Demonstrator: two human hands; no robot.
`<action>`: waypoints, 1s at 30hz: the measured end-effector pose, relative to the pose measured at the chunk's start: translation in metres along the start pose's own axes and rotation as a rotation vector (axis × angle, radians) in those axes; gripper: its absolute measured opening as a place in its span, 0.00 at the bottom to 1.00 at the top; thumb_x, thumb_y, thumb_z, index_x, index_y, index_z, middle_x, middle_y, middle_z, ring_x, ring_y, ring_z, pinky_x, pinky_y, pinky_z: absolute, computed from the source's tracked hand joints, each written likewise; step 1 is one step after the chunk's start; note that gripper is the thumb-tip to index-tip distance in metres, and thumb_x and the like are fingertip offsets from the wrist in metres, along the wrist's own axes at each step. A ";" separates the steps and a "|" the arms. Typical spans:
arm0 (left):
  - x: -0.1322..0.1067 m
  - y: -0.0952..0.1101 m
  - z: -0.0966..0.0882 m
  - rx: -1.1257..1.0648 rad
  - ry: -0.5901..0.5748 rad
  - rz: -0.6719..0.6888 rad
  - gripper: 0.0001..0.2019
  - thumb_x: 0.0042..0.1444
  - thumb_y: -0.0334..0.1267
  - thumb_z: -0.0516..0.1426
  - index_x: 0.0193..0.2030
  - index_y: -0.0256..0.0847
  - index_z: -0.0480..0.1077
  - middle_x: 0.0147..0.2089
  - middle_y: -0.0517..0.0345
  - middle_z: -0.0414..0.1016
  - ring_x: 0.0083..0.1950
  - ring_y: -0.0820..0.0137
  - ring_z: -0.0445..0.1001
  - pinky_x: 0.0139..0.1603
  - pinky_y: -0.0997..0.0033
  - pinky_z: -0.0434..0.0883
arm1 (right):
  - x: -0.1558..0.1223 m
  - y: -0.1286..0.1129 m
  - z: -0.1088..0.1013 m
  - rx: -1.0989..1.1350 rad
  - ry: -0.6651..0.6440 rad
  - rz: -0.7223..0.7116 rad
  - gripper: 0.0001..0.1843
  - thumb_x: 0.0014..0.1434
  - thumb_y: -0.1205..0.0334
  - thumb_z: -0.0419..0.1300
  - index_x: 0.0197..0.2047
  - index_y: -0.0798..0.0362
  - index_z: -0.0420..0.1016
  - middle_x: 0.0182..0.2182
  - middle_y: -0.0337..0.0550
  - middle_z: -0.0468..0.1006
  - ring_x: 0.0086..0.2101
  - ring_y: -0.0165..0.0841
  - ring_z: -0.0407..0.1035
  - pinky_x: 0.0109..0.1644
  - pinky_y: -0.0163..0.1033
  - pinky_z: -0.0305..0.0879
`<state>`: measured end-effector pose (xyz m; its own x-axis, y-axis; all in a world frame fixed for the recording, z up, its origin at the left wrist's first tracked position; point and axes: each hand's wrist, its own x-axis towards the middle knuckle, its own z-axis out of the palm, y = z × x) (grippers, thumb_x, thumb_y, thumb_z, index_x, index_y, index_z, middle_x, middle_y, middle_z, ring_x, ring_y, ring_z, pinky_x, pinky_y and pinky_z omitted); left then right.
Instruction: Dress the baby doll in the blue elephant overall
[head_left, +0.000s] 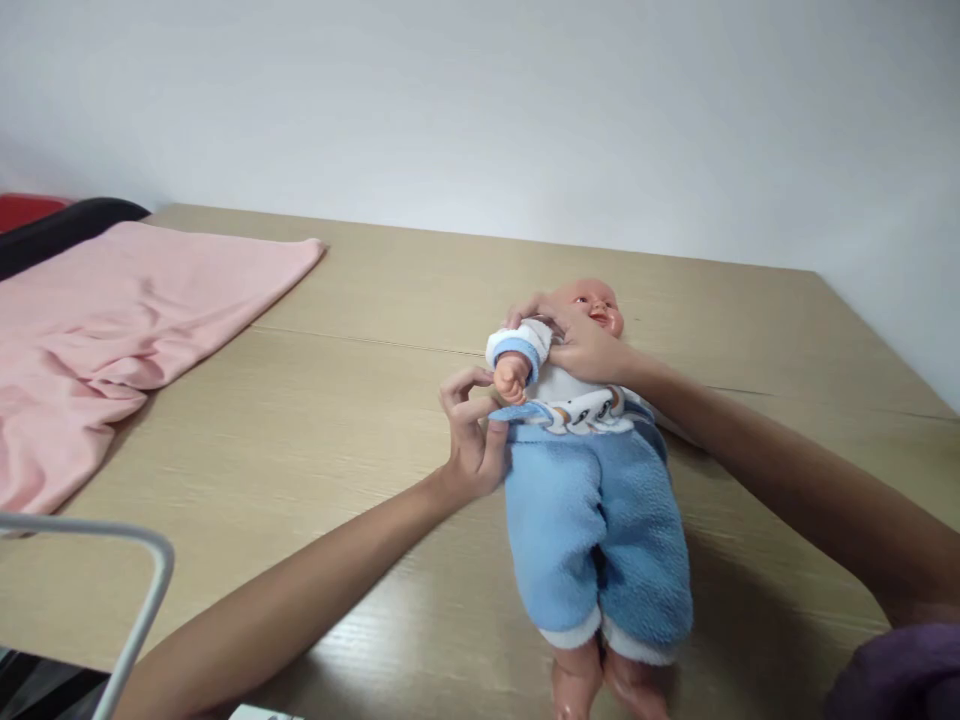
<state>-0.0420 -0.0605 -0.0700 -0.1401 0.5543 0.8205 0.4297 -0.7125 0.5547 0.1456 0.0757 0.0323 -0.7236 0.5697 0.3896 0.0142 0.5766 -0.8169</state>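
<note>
A baby doll point(592, 470) lies on its back on the wooden table point(315, 420), head away from me, in fleecy blue trousers and a white top with blue cuffs. My left hand point(474, 440) is at the doll's side, its fingers pinched on the doll's small hand and the hem of the top. My right hand point(581, 345) rests on the doll's chest near the neck, fingers curled into the top's shoulder. The doll's bare feet point toward me at the near table edge.
A pink cloth point(112, 320) lies spread and partly rumpled over the table's left part. A grey metal frame point(142, 590) shows at the lower left. A dark and red seat edge point(52, 225) sits behind the cloth. A white wall is behind.
</note>
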 end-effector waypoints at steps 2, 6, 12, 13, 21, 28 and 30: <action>-0.003 -0.001 0.002 -0.073 0.013 -0.103 0.14 0.82 0.58 0.47 0.56 0.54 0.64 0.59 0.49 0.68 0.62 0.53 0.73 0.65 0.39 0.74 | -0.004 -0.006 0.001 -0.116 0.024 -0.026 0.16 0.62 0.69 0.64 0.53 0.47 0.79 0.54 0.47 0.83 0.57 0.44 0.78 0.66 0.52 0.73; 0.000 0.001 0.005 -0.153 0.061 -0.151 0.12 0.83 0.55 0.48 0.57 0.54 0.64 0.57 0.50 0.69 0.61 0.54 0.73 0.66 0.42 0.73 | -0.013 -0.024 0.001 -0.348 0.017 -0.056 0.16 0.66 0.68 0.64 0.54 0.46 0.83 0.58 0.51 0.83 0.62 0.50 0.77 0.72 0.60 0.69; 0.009 0.004 0.007 -0.140 0.114 -0.082 0.09 0.84 0.45 0.50 0.64 0.53 0.65 0.64 0.50 0.67 0.69 0.57 0.69 0.73 0.45 0.67 | -0.042 -0.046 0.008 -0.269 0.079 0.196 0.21 0.75 0.48 0.65 0.64 0.48 0.73 0.60 0.55 0.81 0.59 0.49 0.78 0.65 0.57 0.75; 0.009 0.004 0.007 -0.141 0.108 -0.073 0.09 0.84 0.45 0.50 0.64 0.53 0.66 0.65 0.50 0.67 0.70 0.57 0.69 0.73 0.45 0.67 | -0.047 -0.047 0.009 -0.249 0.098 0.223 0.19 0.76 0.45 0.64 0.61 0.48 0.73 0.57 0.54 0.81 0.55 0.48 0.78 0.62 0.55 0.76; 0.010 0.003 0.008 -0.127 0.084 -0.042 0.10 0.84 0.47 0.48 0.65 0.56 0.63 0.66 0.49 0.66 0.70 0.56 0.71 0.73 0.41 0.71 | -0.065 -0.049 0.005 -0.256 -0.058 0.149 0.23 0.80 0.39 0.58 0.47 0.46 0.86 0.61 0.54 0.79 0.71 0.53 0.69 0.77 0.62 0.64; 0.011 0.006 0.009 -0.111 0.066 -0.003 0.07 0.84 0.45 0.47 0.62 0.59 0.61 0.66 0.50 0.67 0.70 0.56 0.71 0.73 0.39 0.71 | -0.084 -0.033 0.003 -0.061 0.049 0.070 0.14 0.68 0.44 0.76 0.42 0.44 0.83 0.67 0.50 0.76 0.66 0.51 0.73 0.76 0.62 0.67; 0.009 0.007 0.008 -0.079 0.035 0.010 0.06 0.83 0.47 0.48 0.60 0.59 0.62 0.64 0.50 0.69 0.68 0.55 0.73 0.72 0.36 0.72 | -0.088 -0.025 0.004 0.026 0.092 0.037 0.15 0.66 0.47 0.78 0.41 0.43 0.80 0.59 0.48 0.80 0.58 0.48 0.77 0.69 0.60 0.73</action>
<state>-0.0334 -0.0573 -0.0599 -0.1682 0.5325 0.8295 0.3596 -0.7504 0.5546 0.2066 0.0090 0.0169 -0.6566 0.6424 0.3951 0.0213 0.5395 -0.8417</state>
